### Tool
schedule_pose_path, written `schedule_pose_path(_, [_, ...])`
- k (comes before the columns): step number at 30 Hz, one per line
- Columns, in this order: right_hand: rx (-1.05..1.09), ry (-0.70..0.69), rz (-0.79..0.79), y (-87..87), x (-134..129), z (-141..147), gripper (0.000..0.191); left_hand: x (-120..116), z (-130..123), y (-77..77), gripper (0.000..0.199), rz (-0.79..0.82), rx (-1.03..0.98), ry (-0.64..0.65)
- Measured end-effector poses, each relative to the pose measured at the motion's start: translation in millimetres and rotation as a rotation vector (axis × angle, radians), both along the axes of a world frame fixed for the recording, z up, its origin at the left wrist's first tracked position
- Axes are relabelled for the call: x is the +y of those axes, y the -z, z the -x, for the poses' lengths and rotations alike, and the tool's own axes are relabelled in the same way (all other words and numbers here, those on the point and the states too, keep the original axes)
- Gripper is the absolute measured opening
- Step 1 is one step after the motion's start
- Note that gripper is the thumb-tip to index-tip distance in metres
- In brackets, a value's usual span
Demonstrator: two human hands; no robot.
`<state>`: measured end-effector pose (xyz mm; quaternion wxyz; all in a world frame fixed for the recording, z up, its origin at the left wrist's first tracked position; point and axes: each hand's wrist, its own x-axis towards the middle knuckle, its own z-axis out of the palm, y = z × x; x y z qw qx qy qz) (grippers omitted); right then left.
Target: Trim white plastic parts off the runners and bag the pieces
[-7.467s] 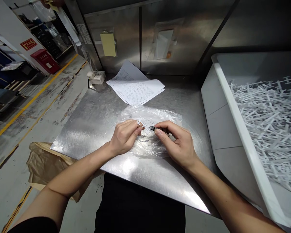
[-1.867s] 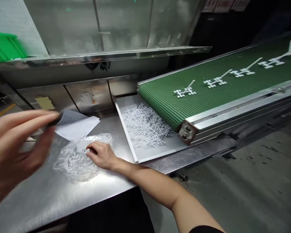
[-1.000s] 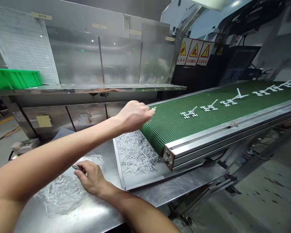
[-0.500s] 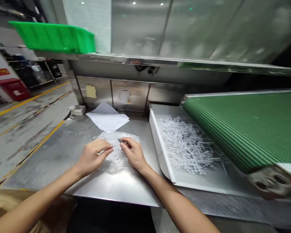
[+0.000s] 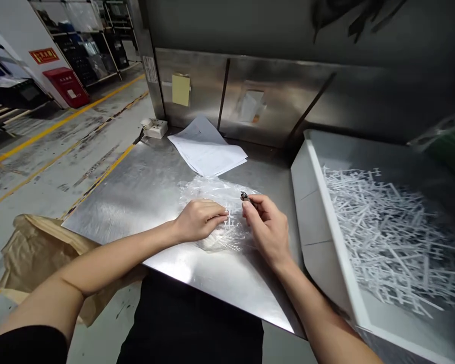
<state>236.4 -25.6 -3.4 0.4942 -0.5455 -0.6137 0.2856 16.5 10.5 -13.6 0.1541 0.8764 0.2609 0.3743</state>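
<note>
My left hand [image 5: 201, 220] pinches a small white plastic part [image 5: 229, 215] with several short branches, above a clear plastic bag [image 5: 216, 189] on the metal table. To its right, my right hand [image 5: 267, 222] is closed around a small dark tool [image 5: 247, 198], whose tip points up and left. A gap separates the tool from the white part. Thin white pieces [image 5: 227, 238] show in or on the bag under my hands.
White sheets of paper [image 5: 208, 146] lie behind the bag, near a power socket [image 5: 155, 128]. On the right a white bin [image 5: 328, 202] holds a heap of white plastic pieces [image 5: 394, 237]. Brown paper [image 5: 41, 253] hangs off the table's left front.
The view has tilted down and come closer; the green crate is out of sight. Both hands remain over the bag, and the white part and dark tool show more clearly.
</note>
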Motion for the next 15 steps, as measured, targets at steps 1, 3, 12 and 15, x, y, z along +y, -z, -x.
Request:
schedule_pose_path(1, [-0.023, -0.016, -0.019, -3.1, -3, 2, 0.027, -1, 3, -0.7, 0.023, 0.001, 0.009, -0.003])
schedule_pose_path(3, [-0.073, -0.048, -0.065, -8.9, -7, 5, 0.022, -2, 5, -3.4, 0.025, 0.000, 0.017, -0.009])
schedule_pose_path(12, [-0.179, -0.072, -0.076, -13.4, -8, 7, 0.013, -6, 3, -8.7, 0.024, -0.001, -0.006, -0.035])
schedule_pose_path(15, [-0.190, -0.081, -0.063, -11.6, -8, 7, 0.014, -6, 5, -9.6, 0.023, 0.002, -0.007, -0.044])
